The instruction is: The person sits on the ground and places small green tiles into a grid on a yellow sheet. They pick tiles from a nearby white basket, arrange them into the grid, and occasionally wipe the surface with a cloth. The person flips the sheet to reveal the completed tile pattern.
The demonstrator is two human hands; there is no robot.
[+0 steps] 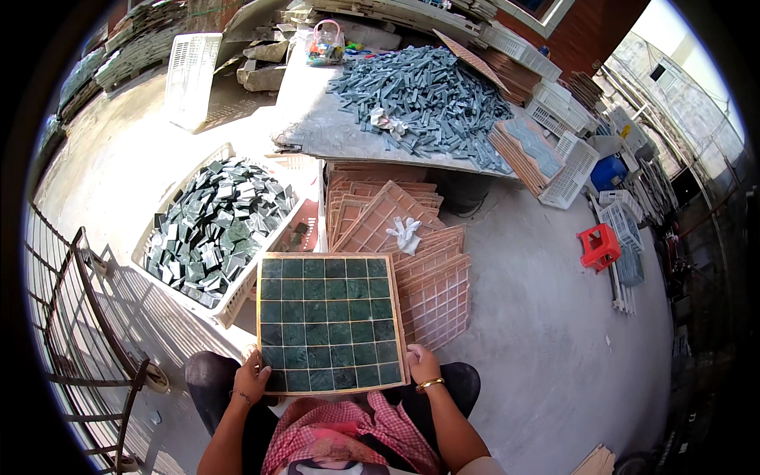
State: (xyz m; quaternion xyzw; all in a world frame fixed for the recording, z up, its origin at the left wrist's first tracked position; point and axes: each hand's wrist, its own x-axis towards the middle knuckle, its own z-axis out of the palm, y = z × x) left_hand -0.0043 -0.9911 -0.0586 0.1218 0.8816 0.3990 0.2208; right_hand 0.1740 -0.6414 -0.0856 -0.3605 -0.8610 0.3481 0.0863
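Over my lap I hold a square tray [262, 324] with a thin tan rim, its grid filled with dark green square stone tiles [327, 312]. My left hand [252, 377] grips the tray's lower left edge, the thumb lying on top. On the opposite side, my right hand [423, 366], with a gold bracelet at the wrist, is closed on the lower right edge. The fingers under the tray are hidden. Beyond the tray to the left stands a white plastic crate [229, 313] heaped with loose green tiles [218, 226].
Stacked brown grid trays [434, 297] lie behind the held one, with a white glove [405, 235] on top. A table [309, 131] bears a pile of grey-blue stone strips [423, 95]. A red stool [598, 246] stands right; a metal rack [87, 317] is left.
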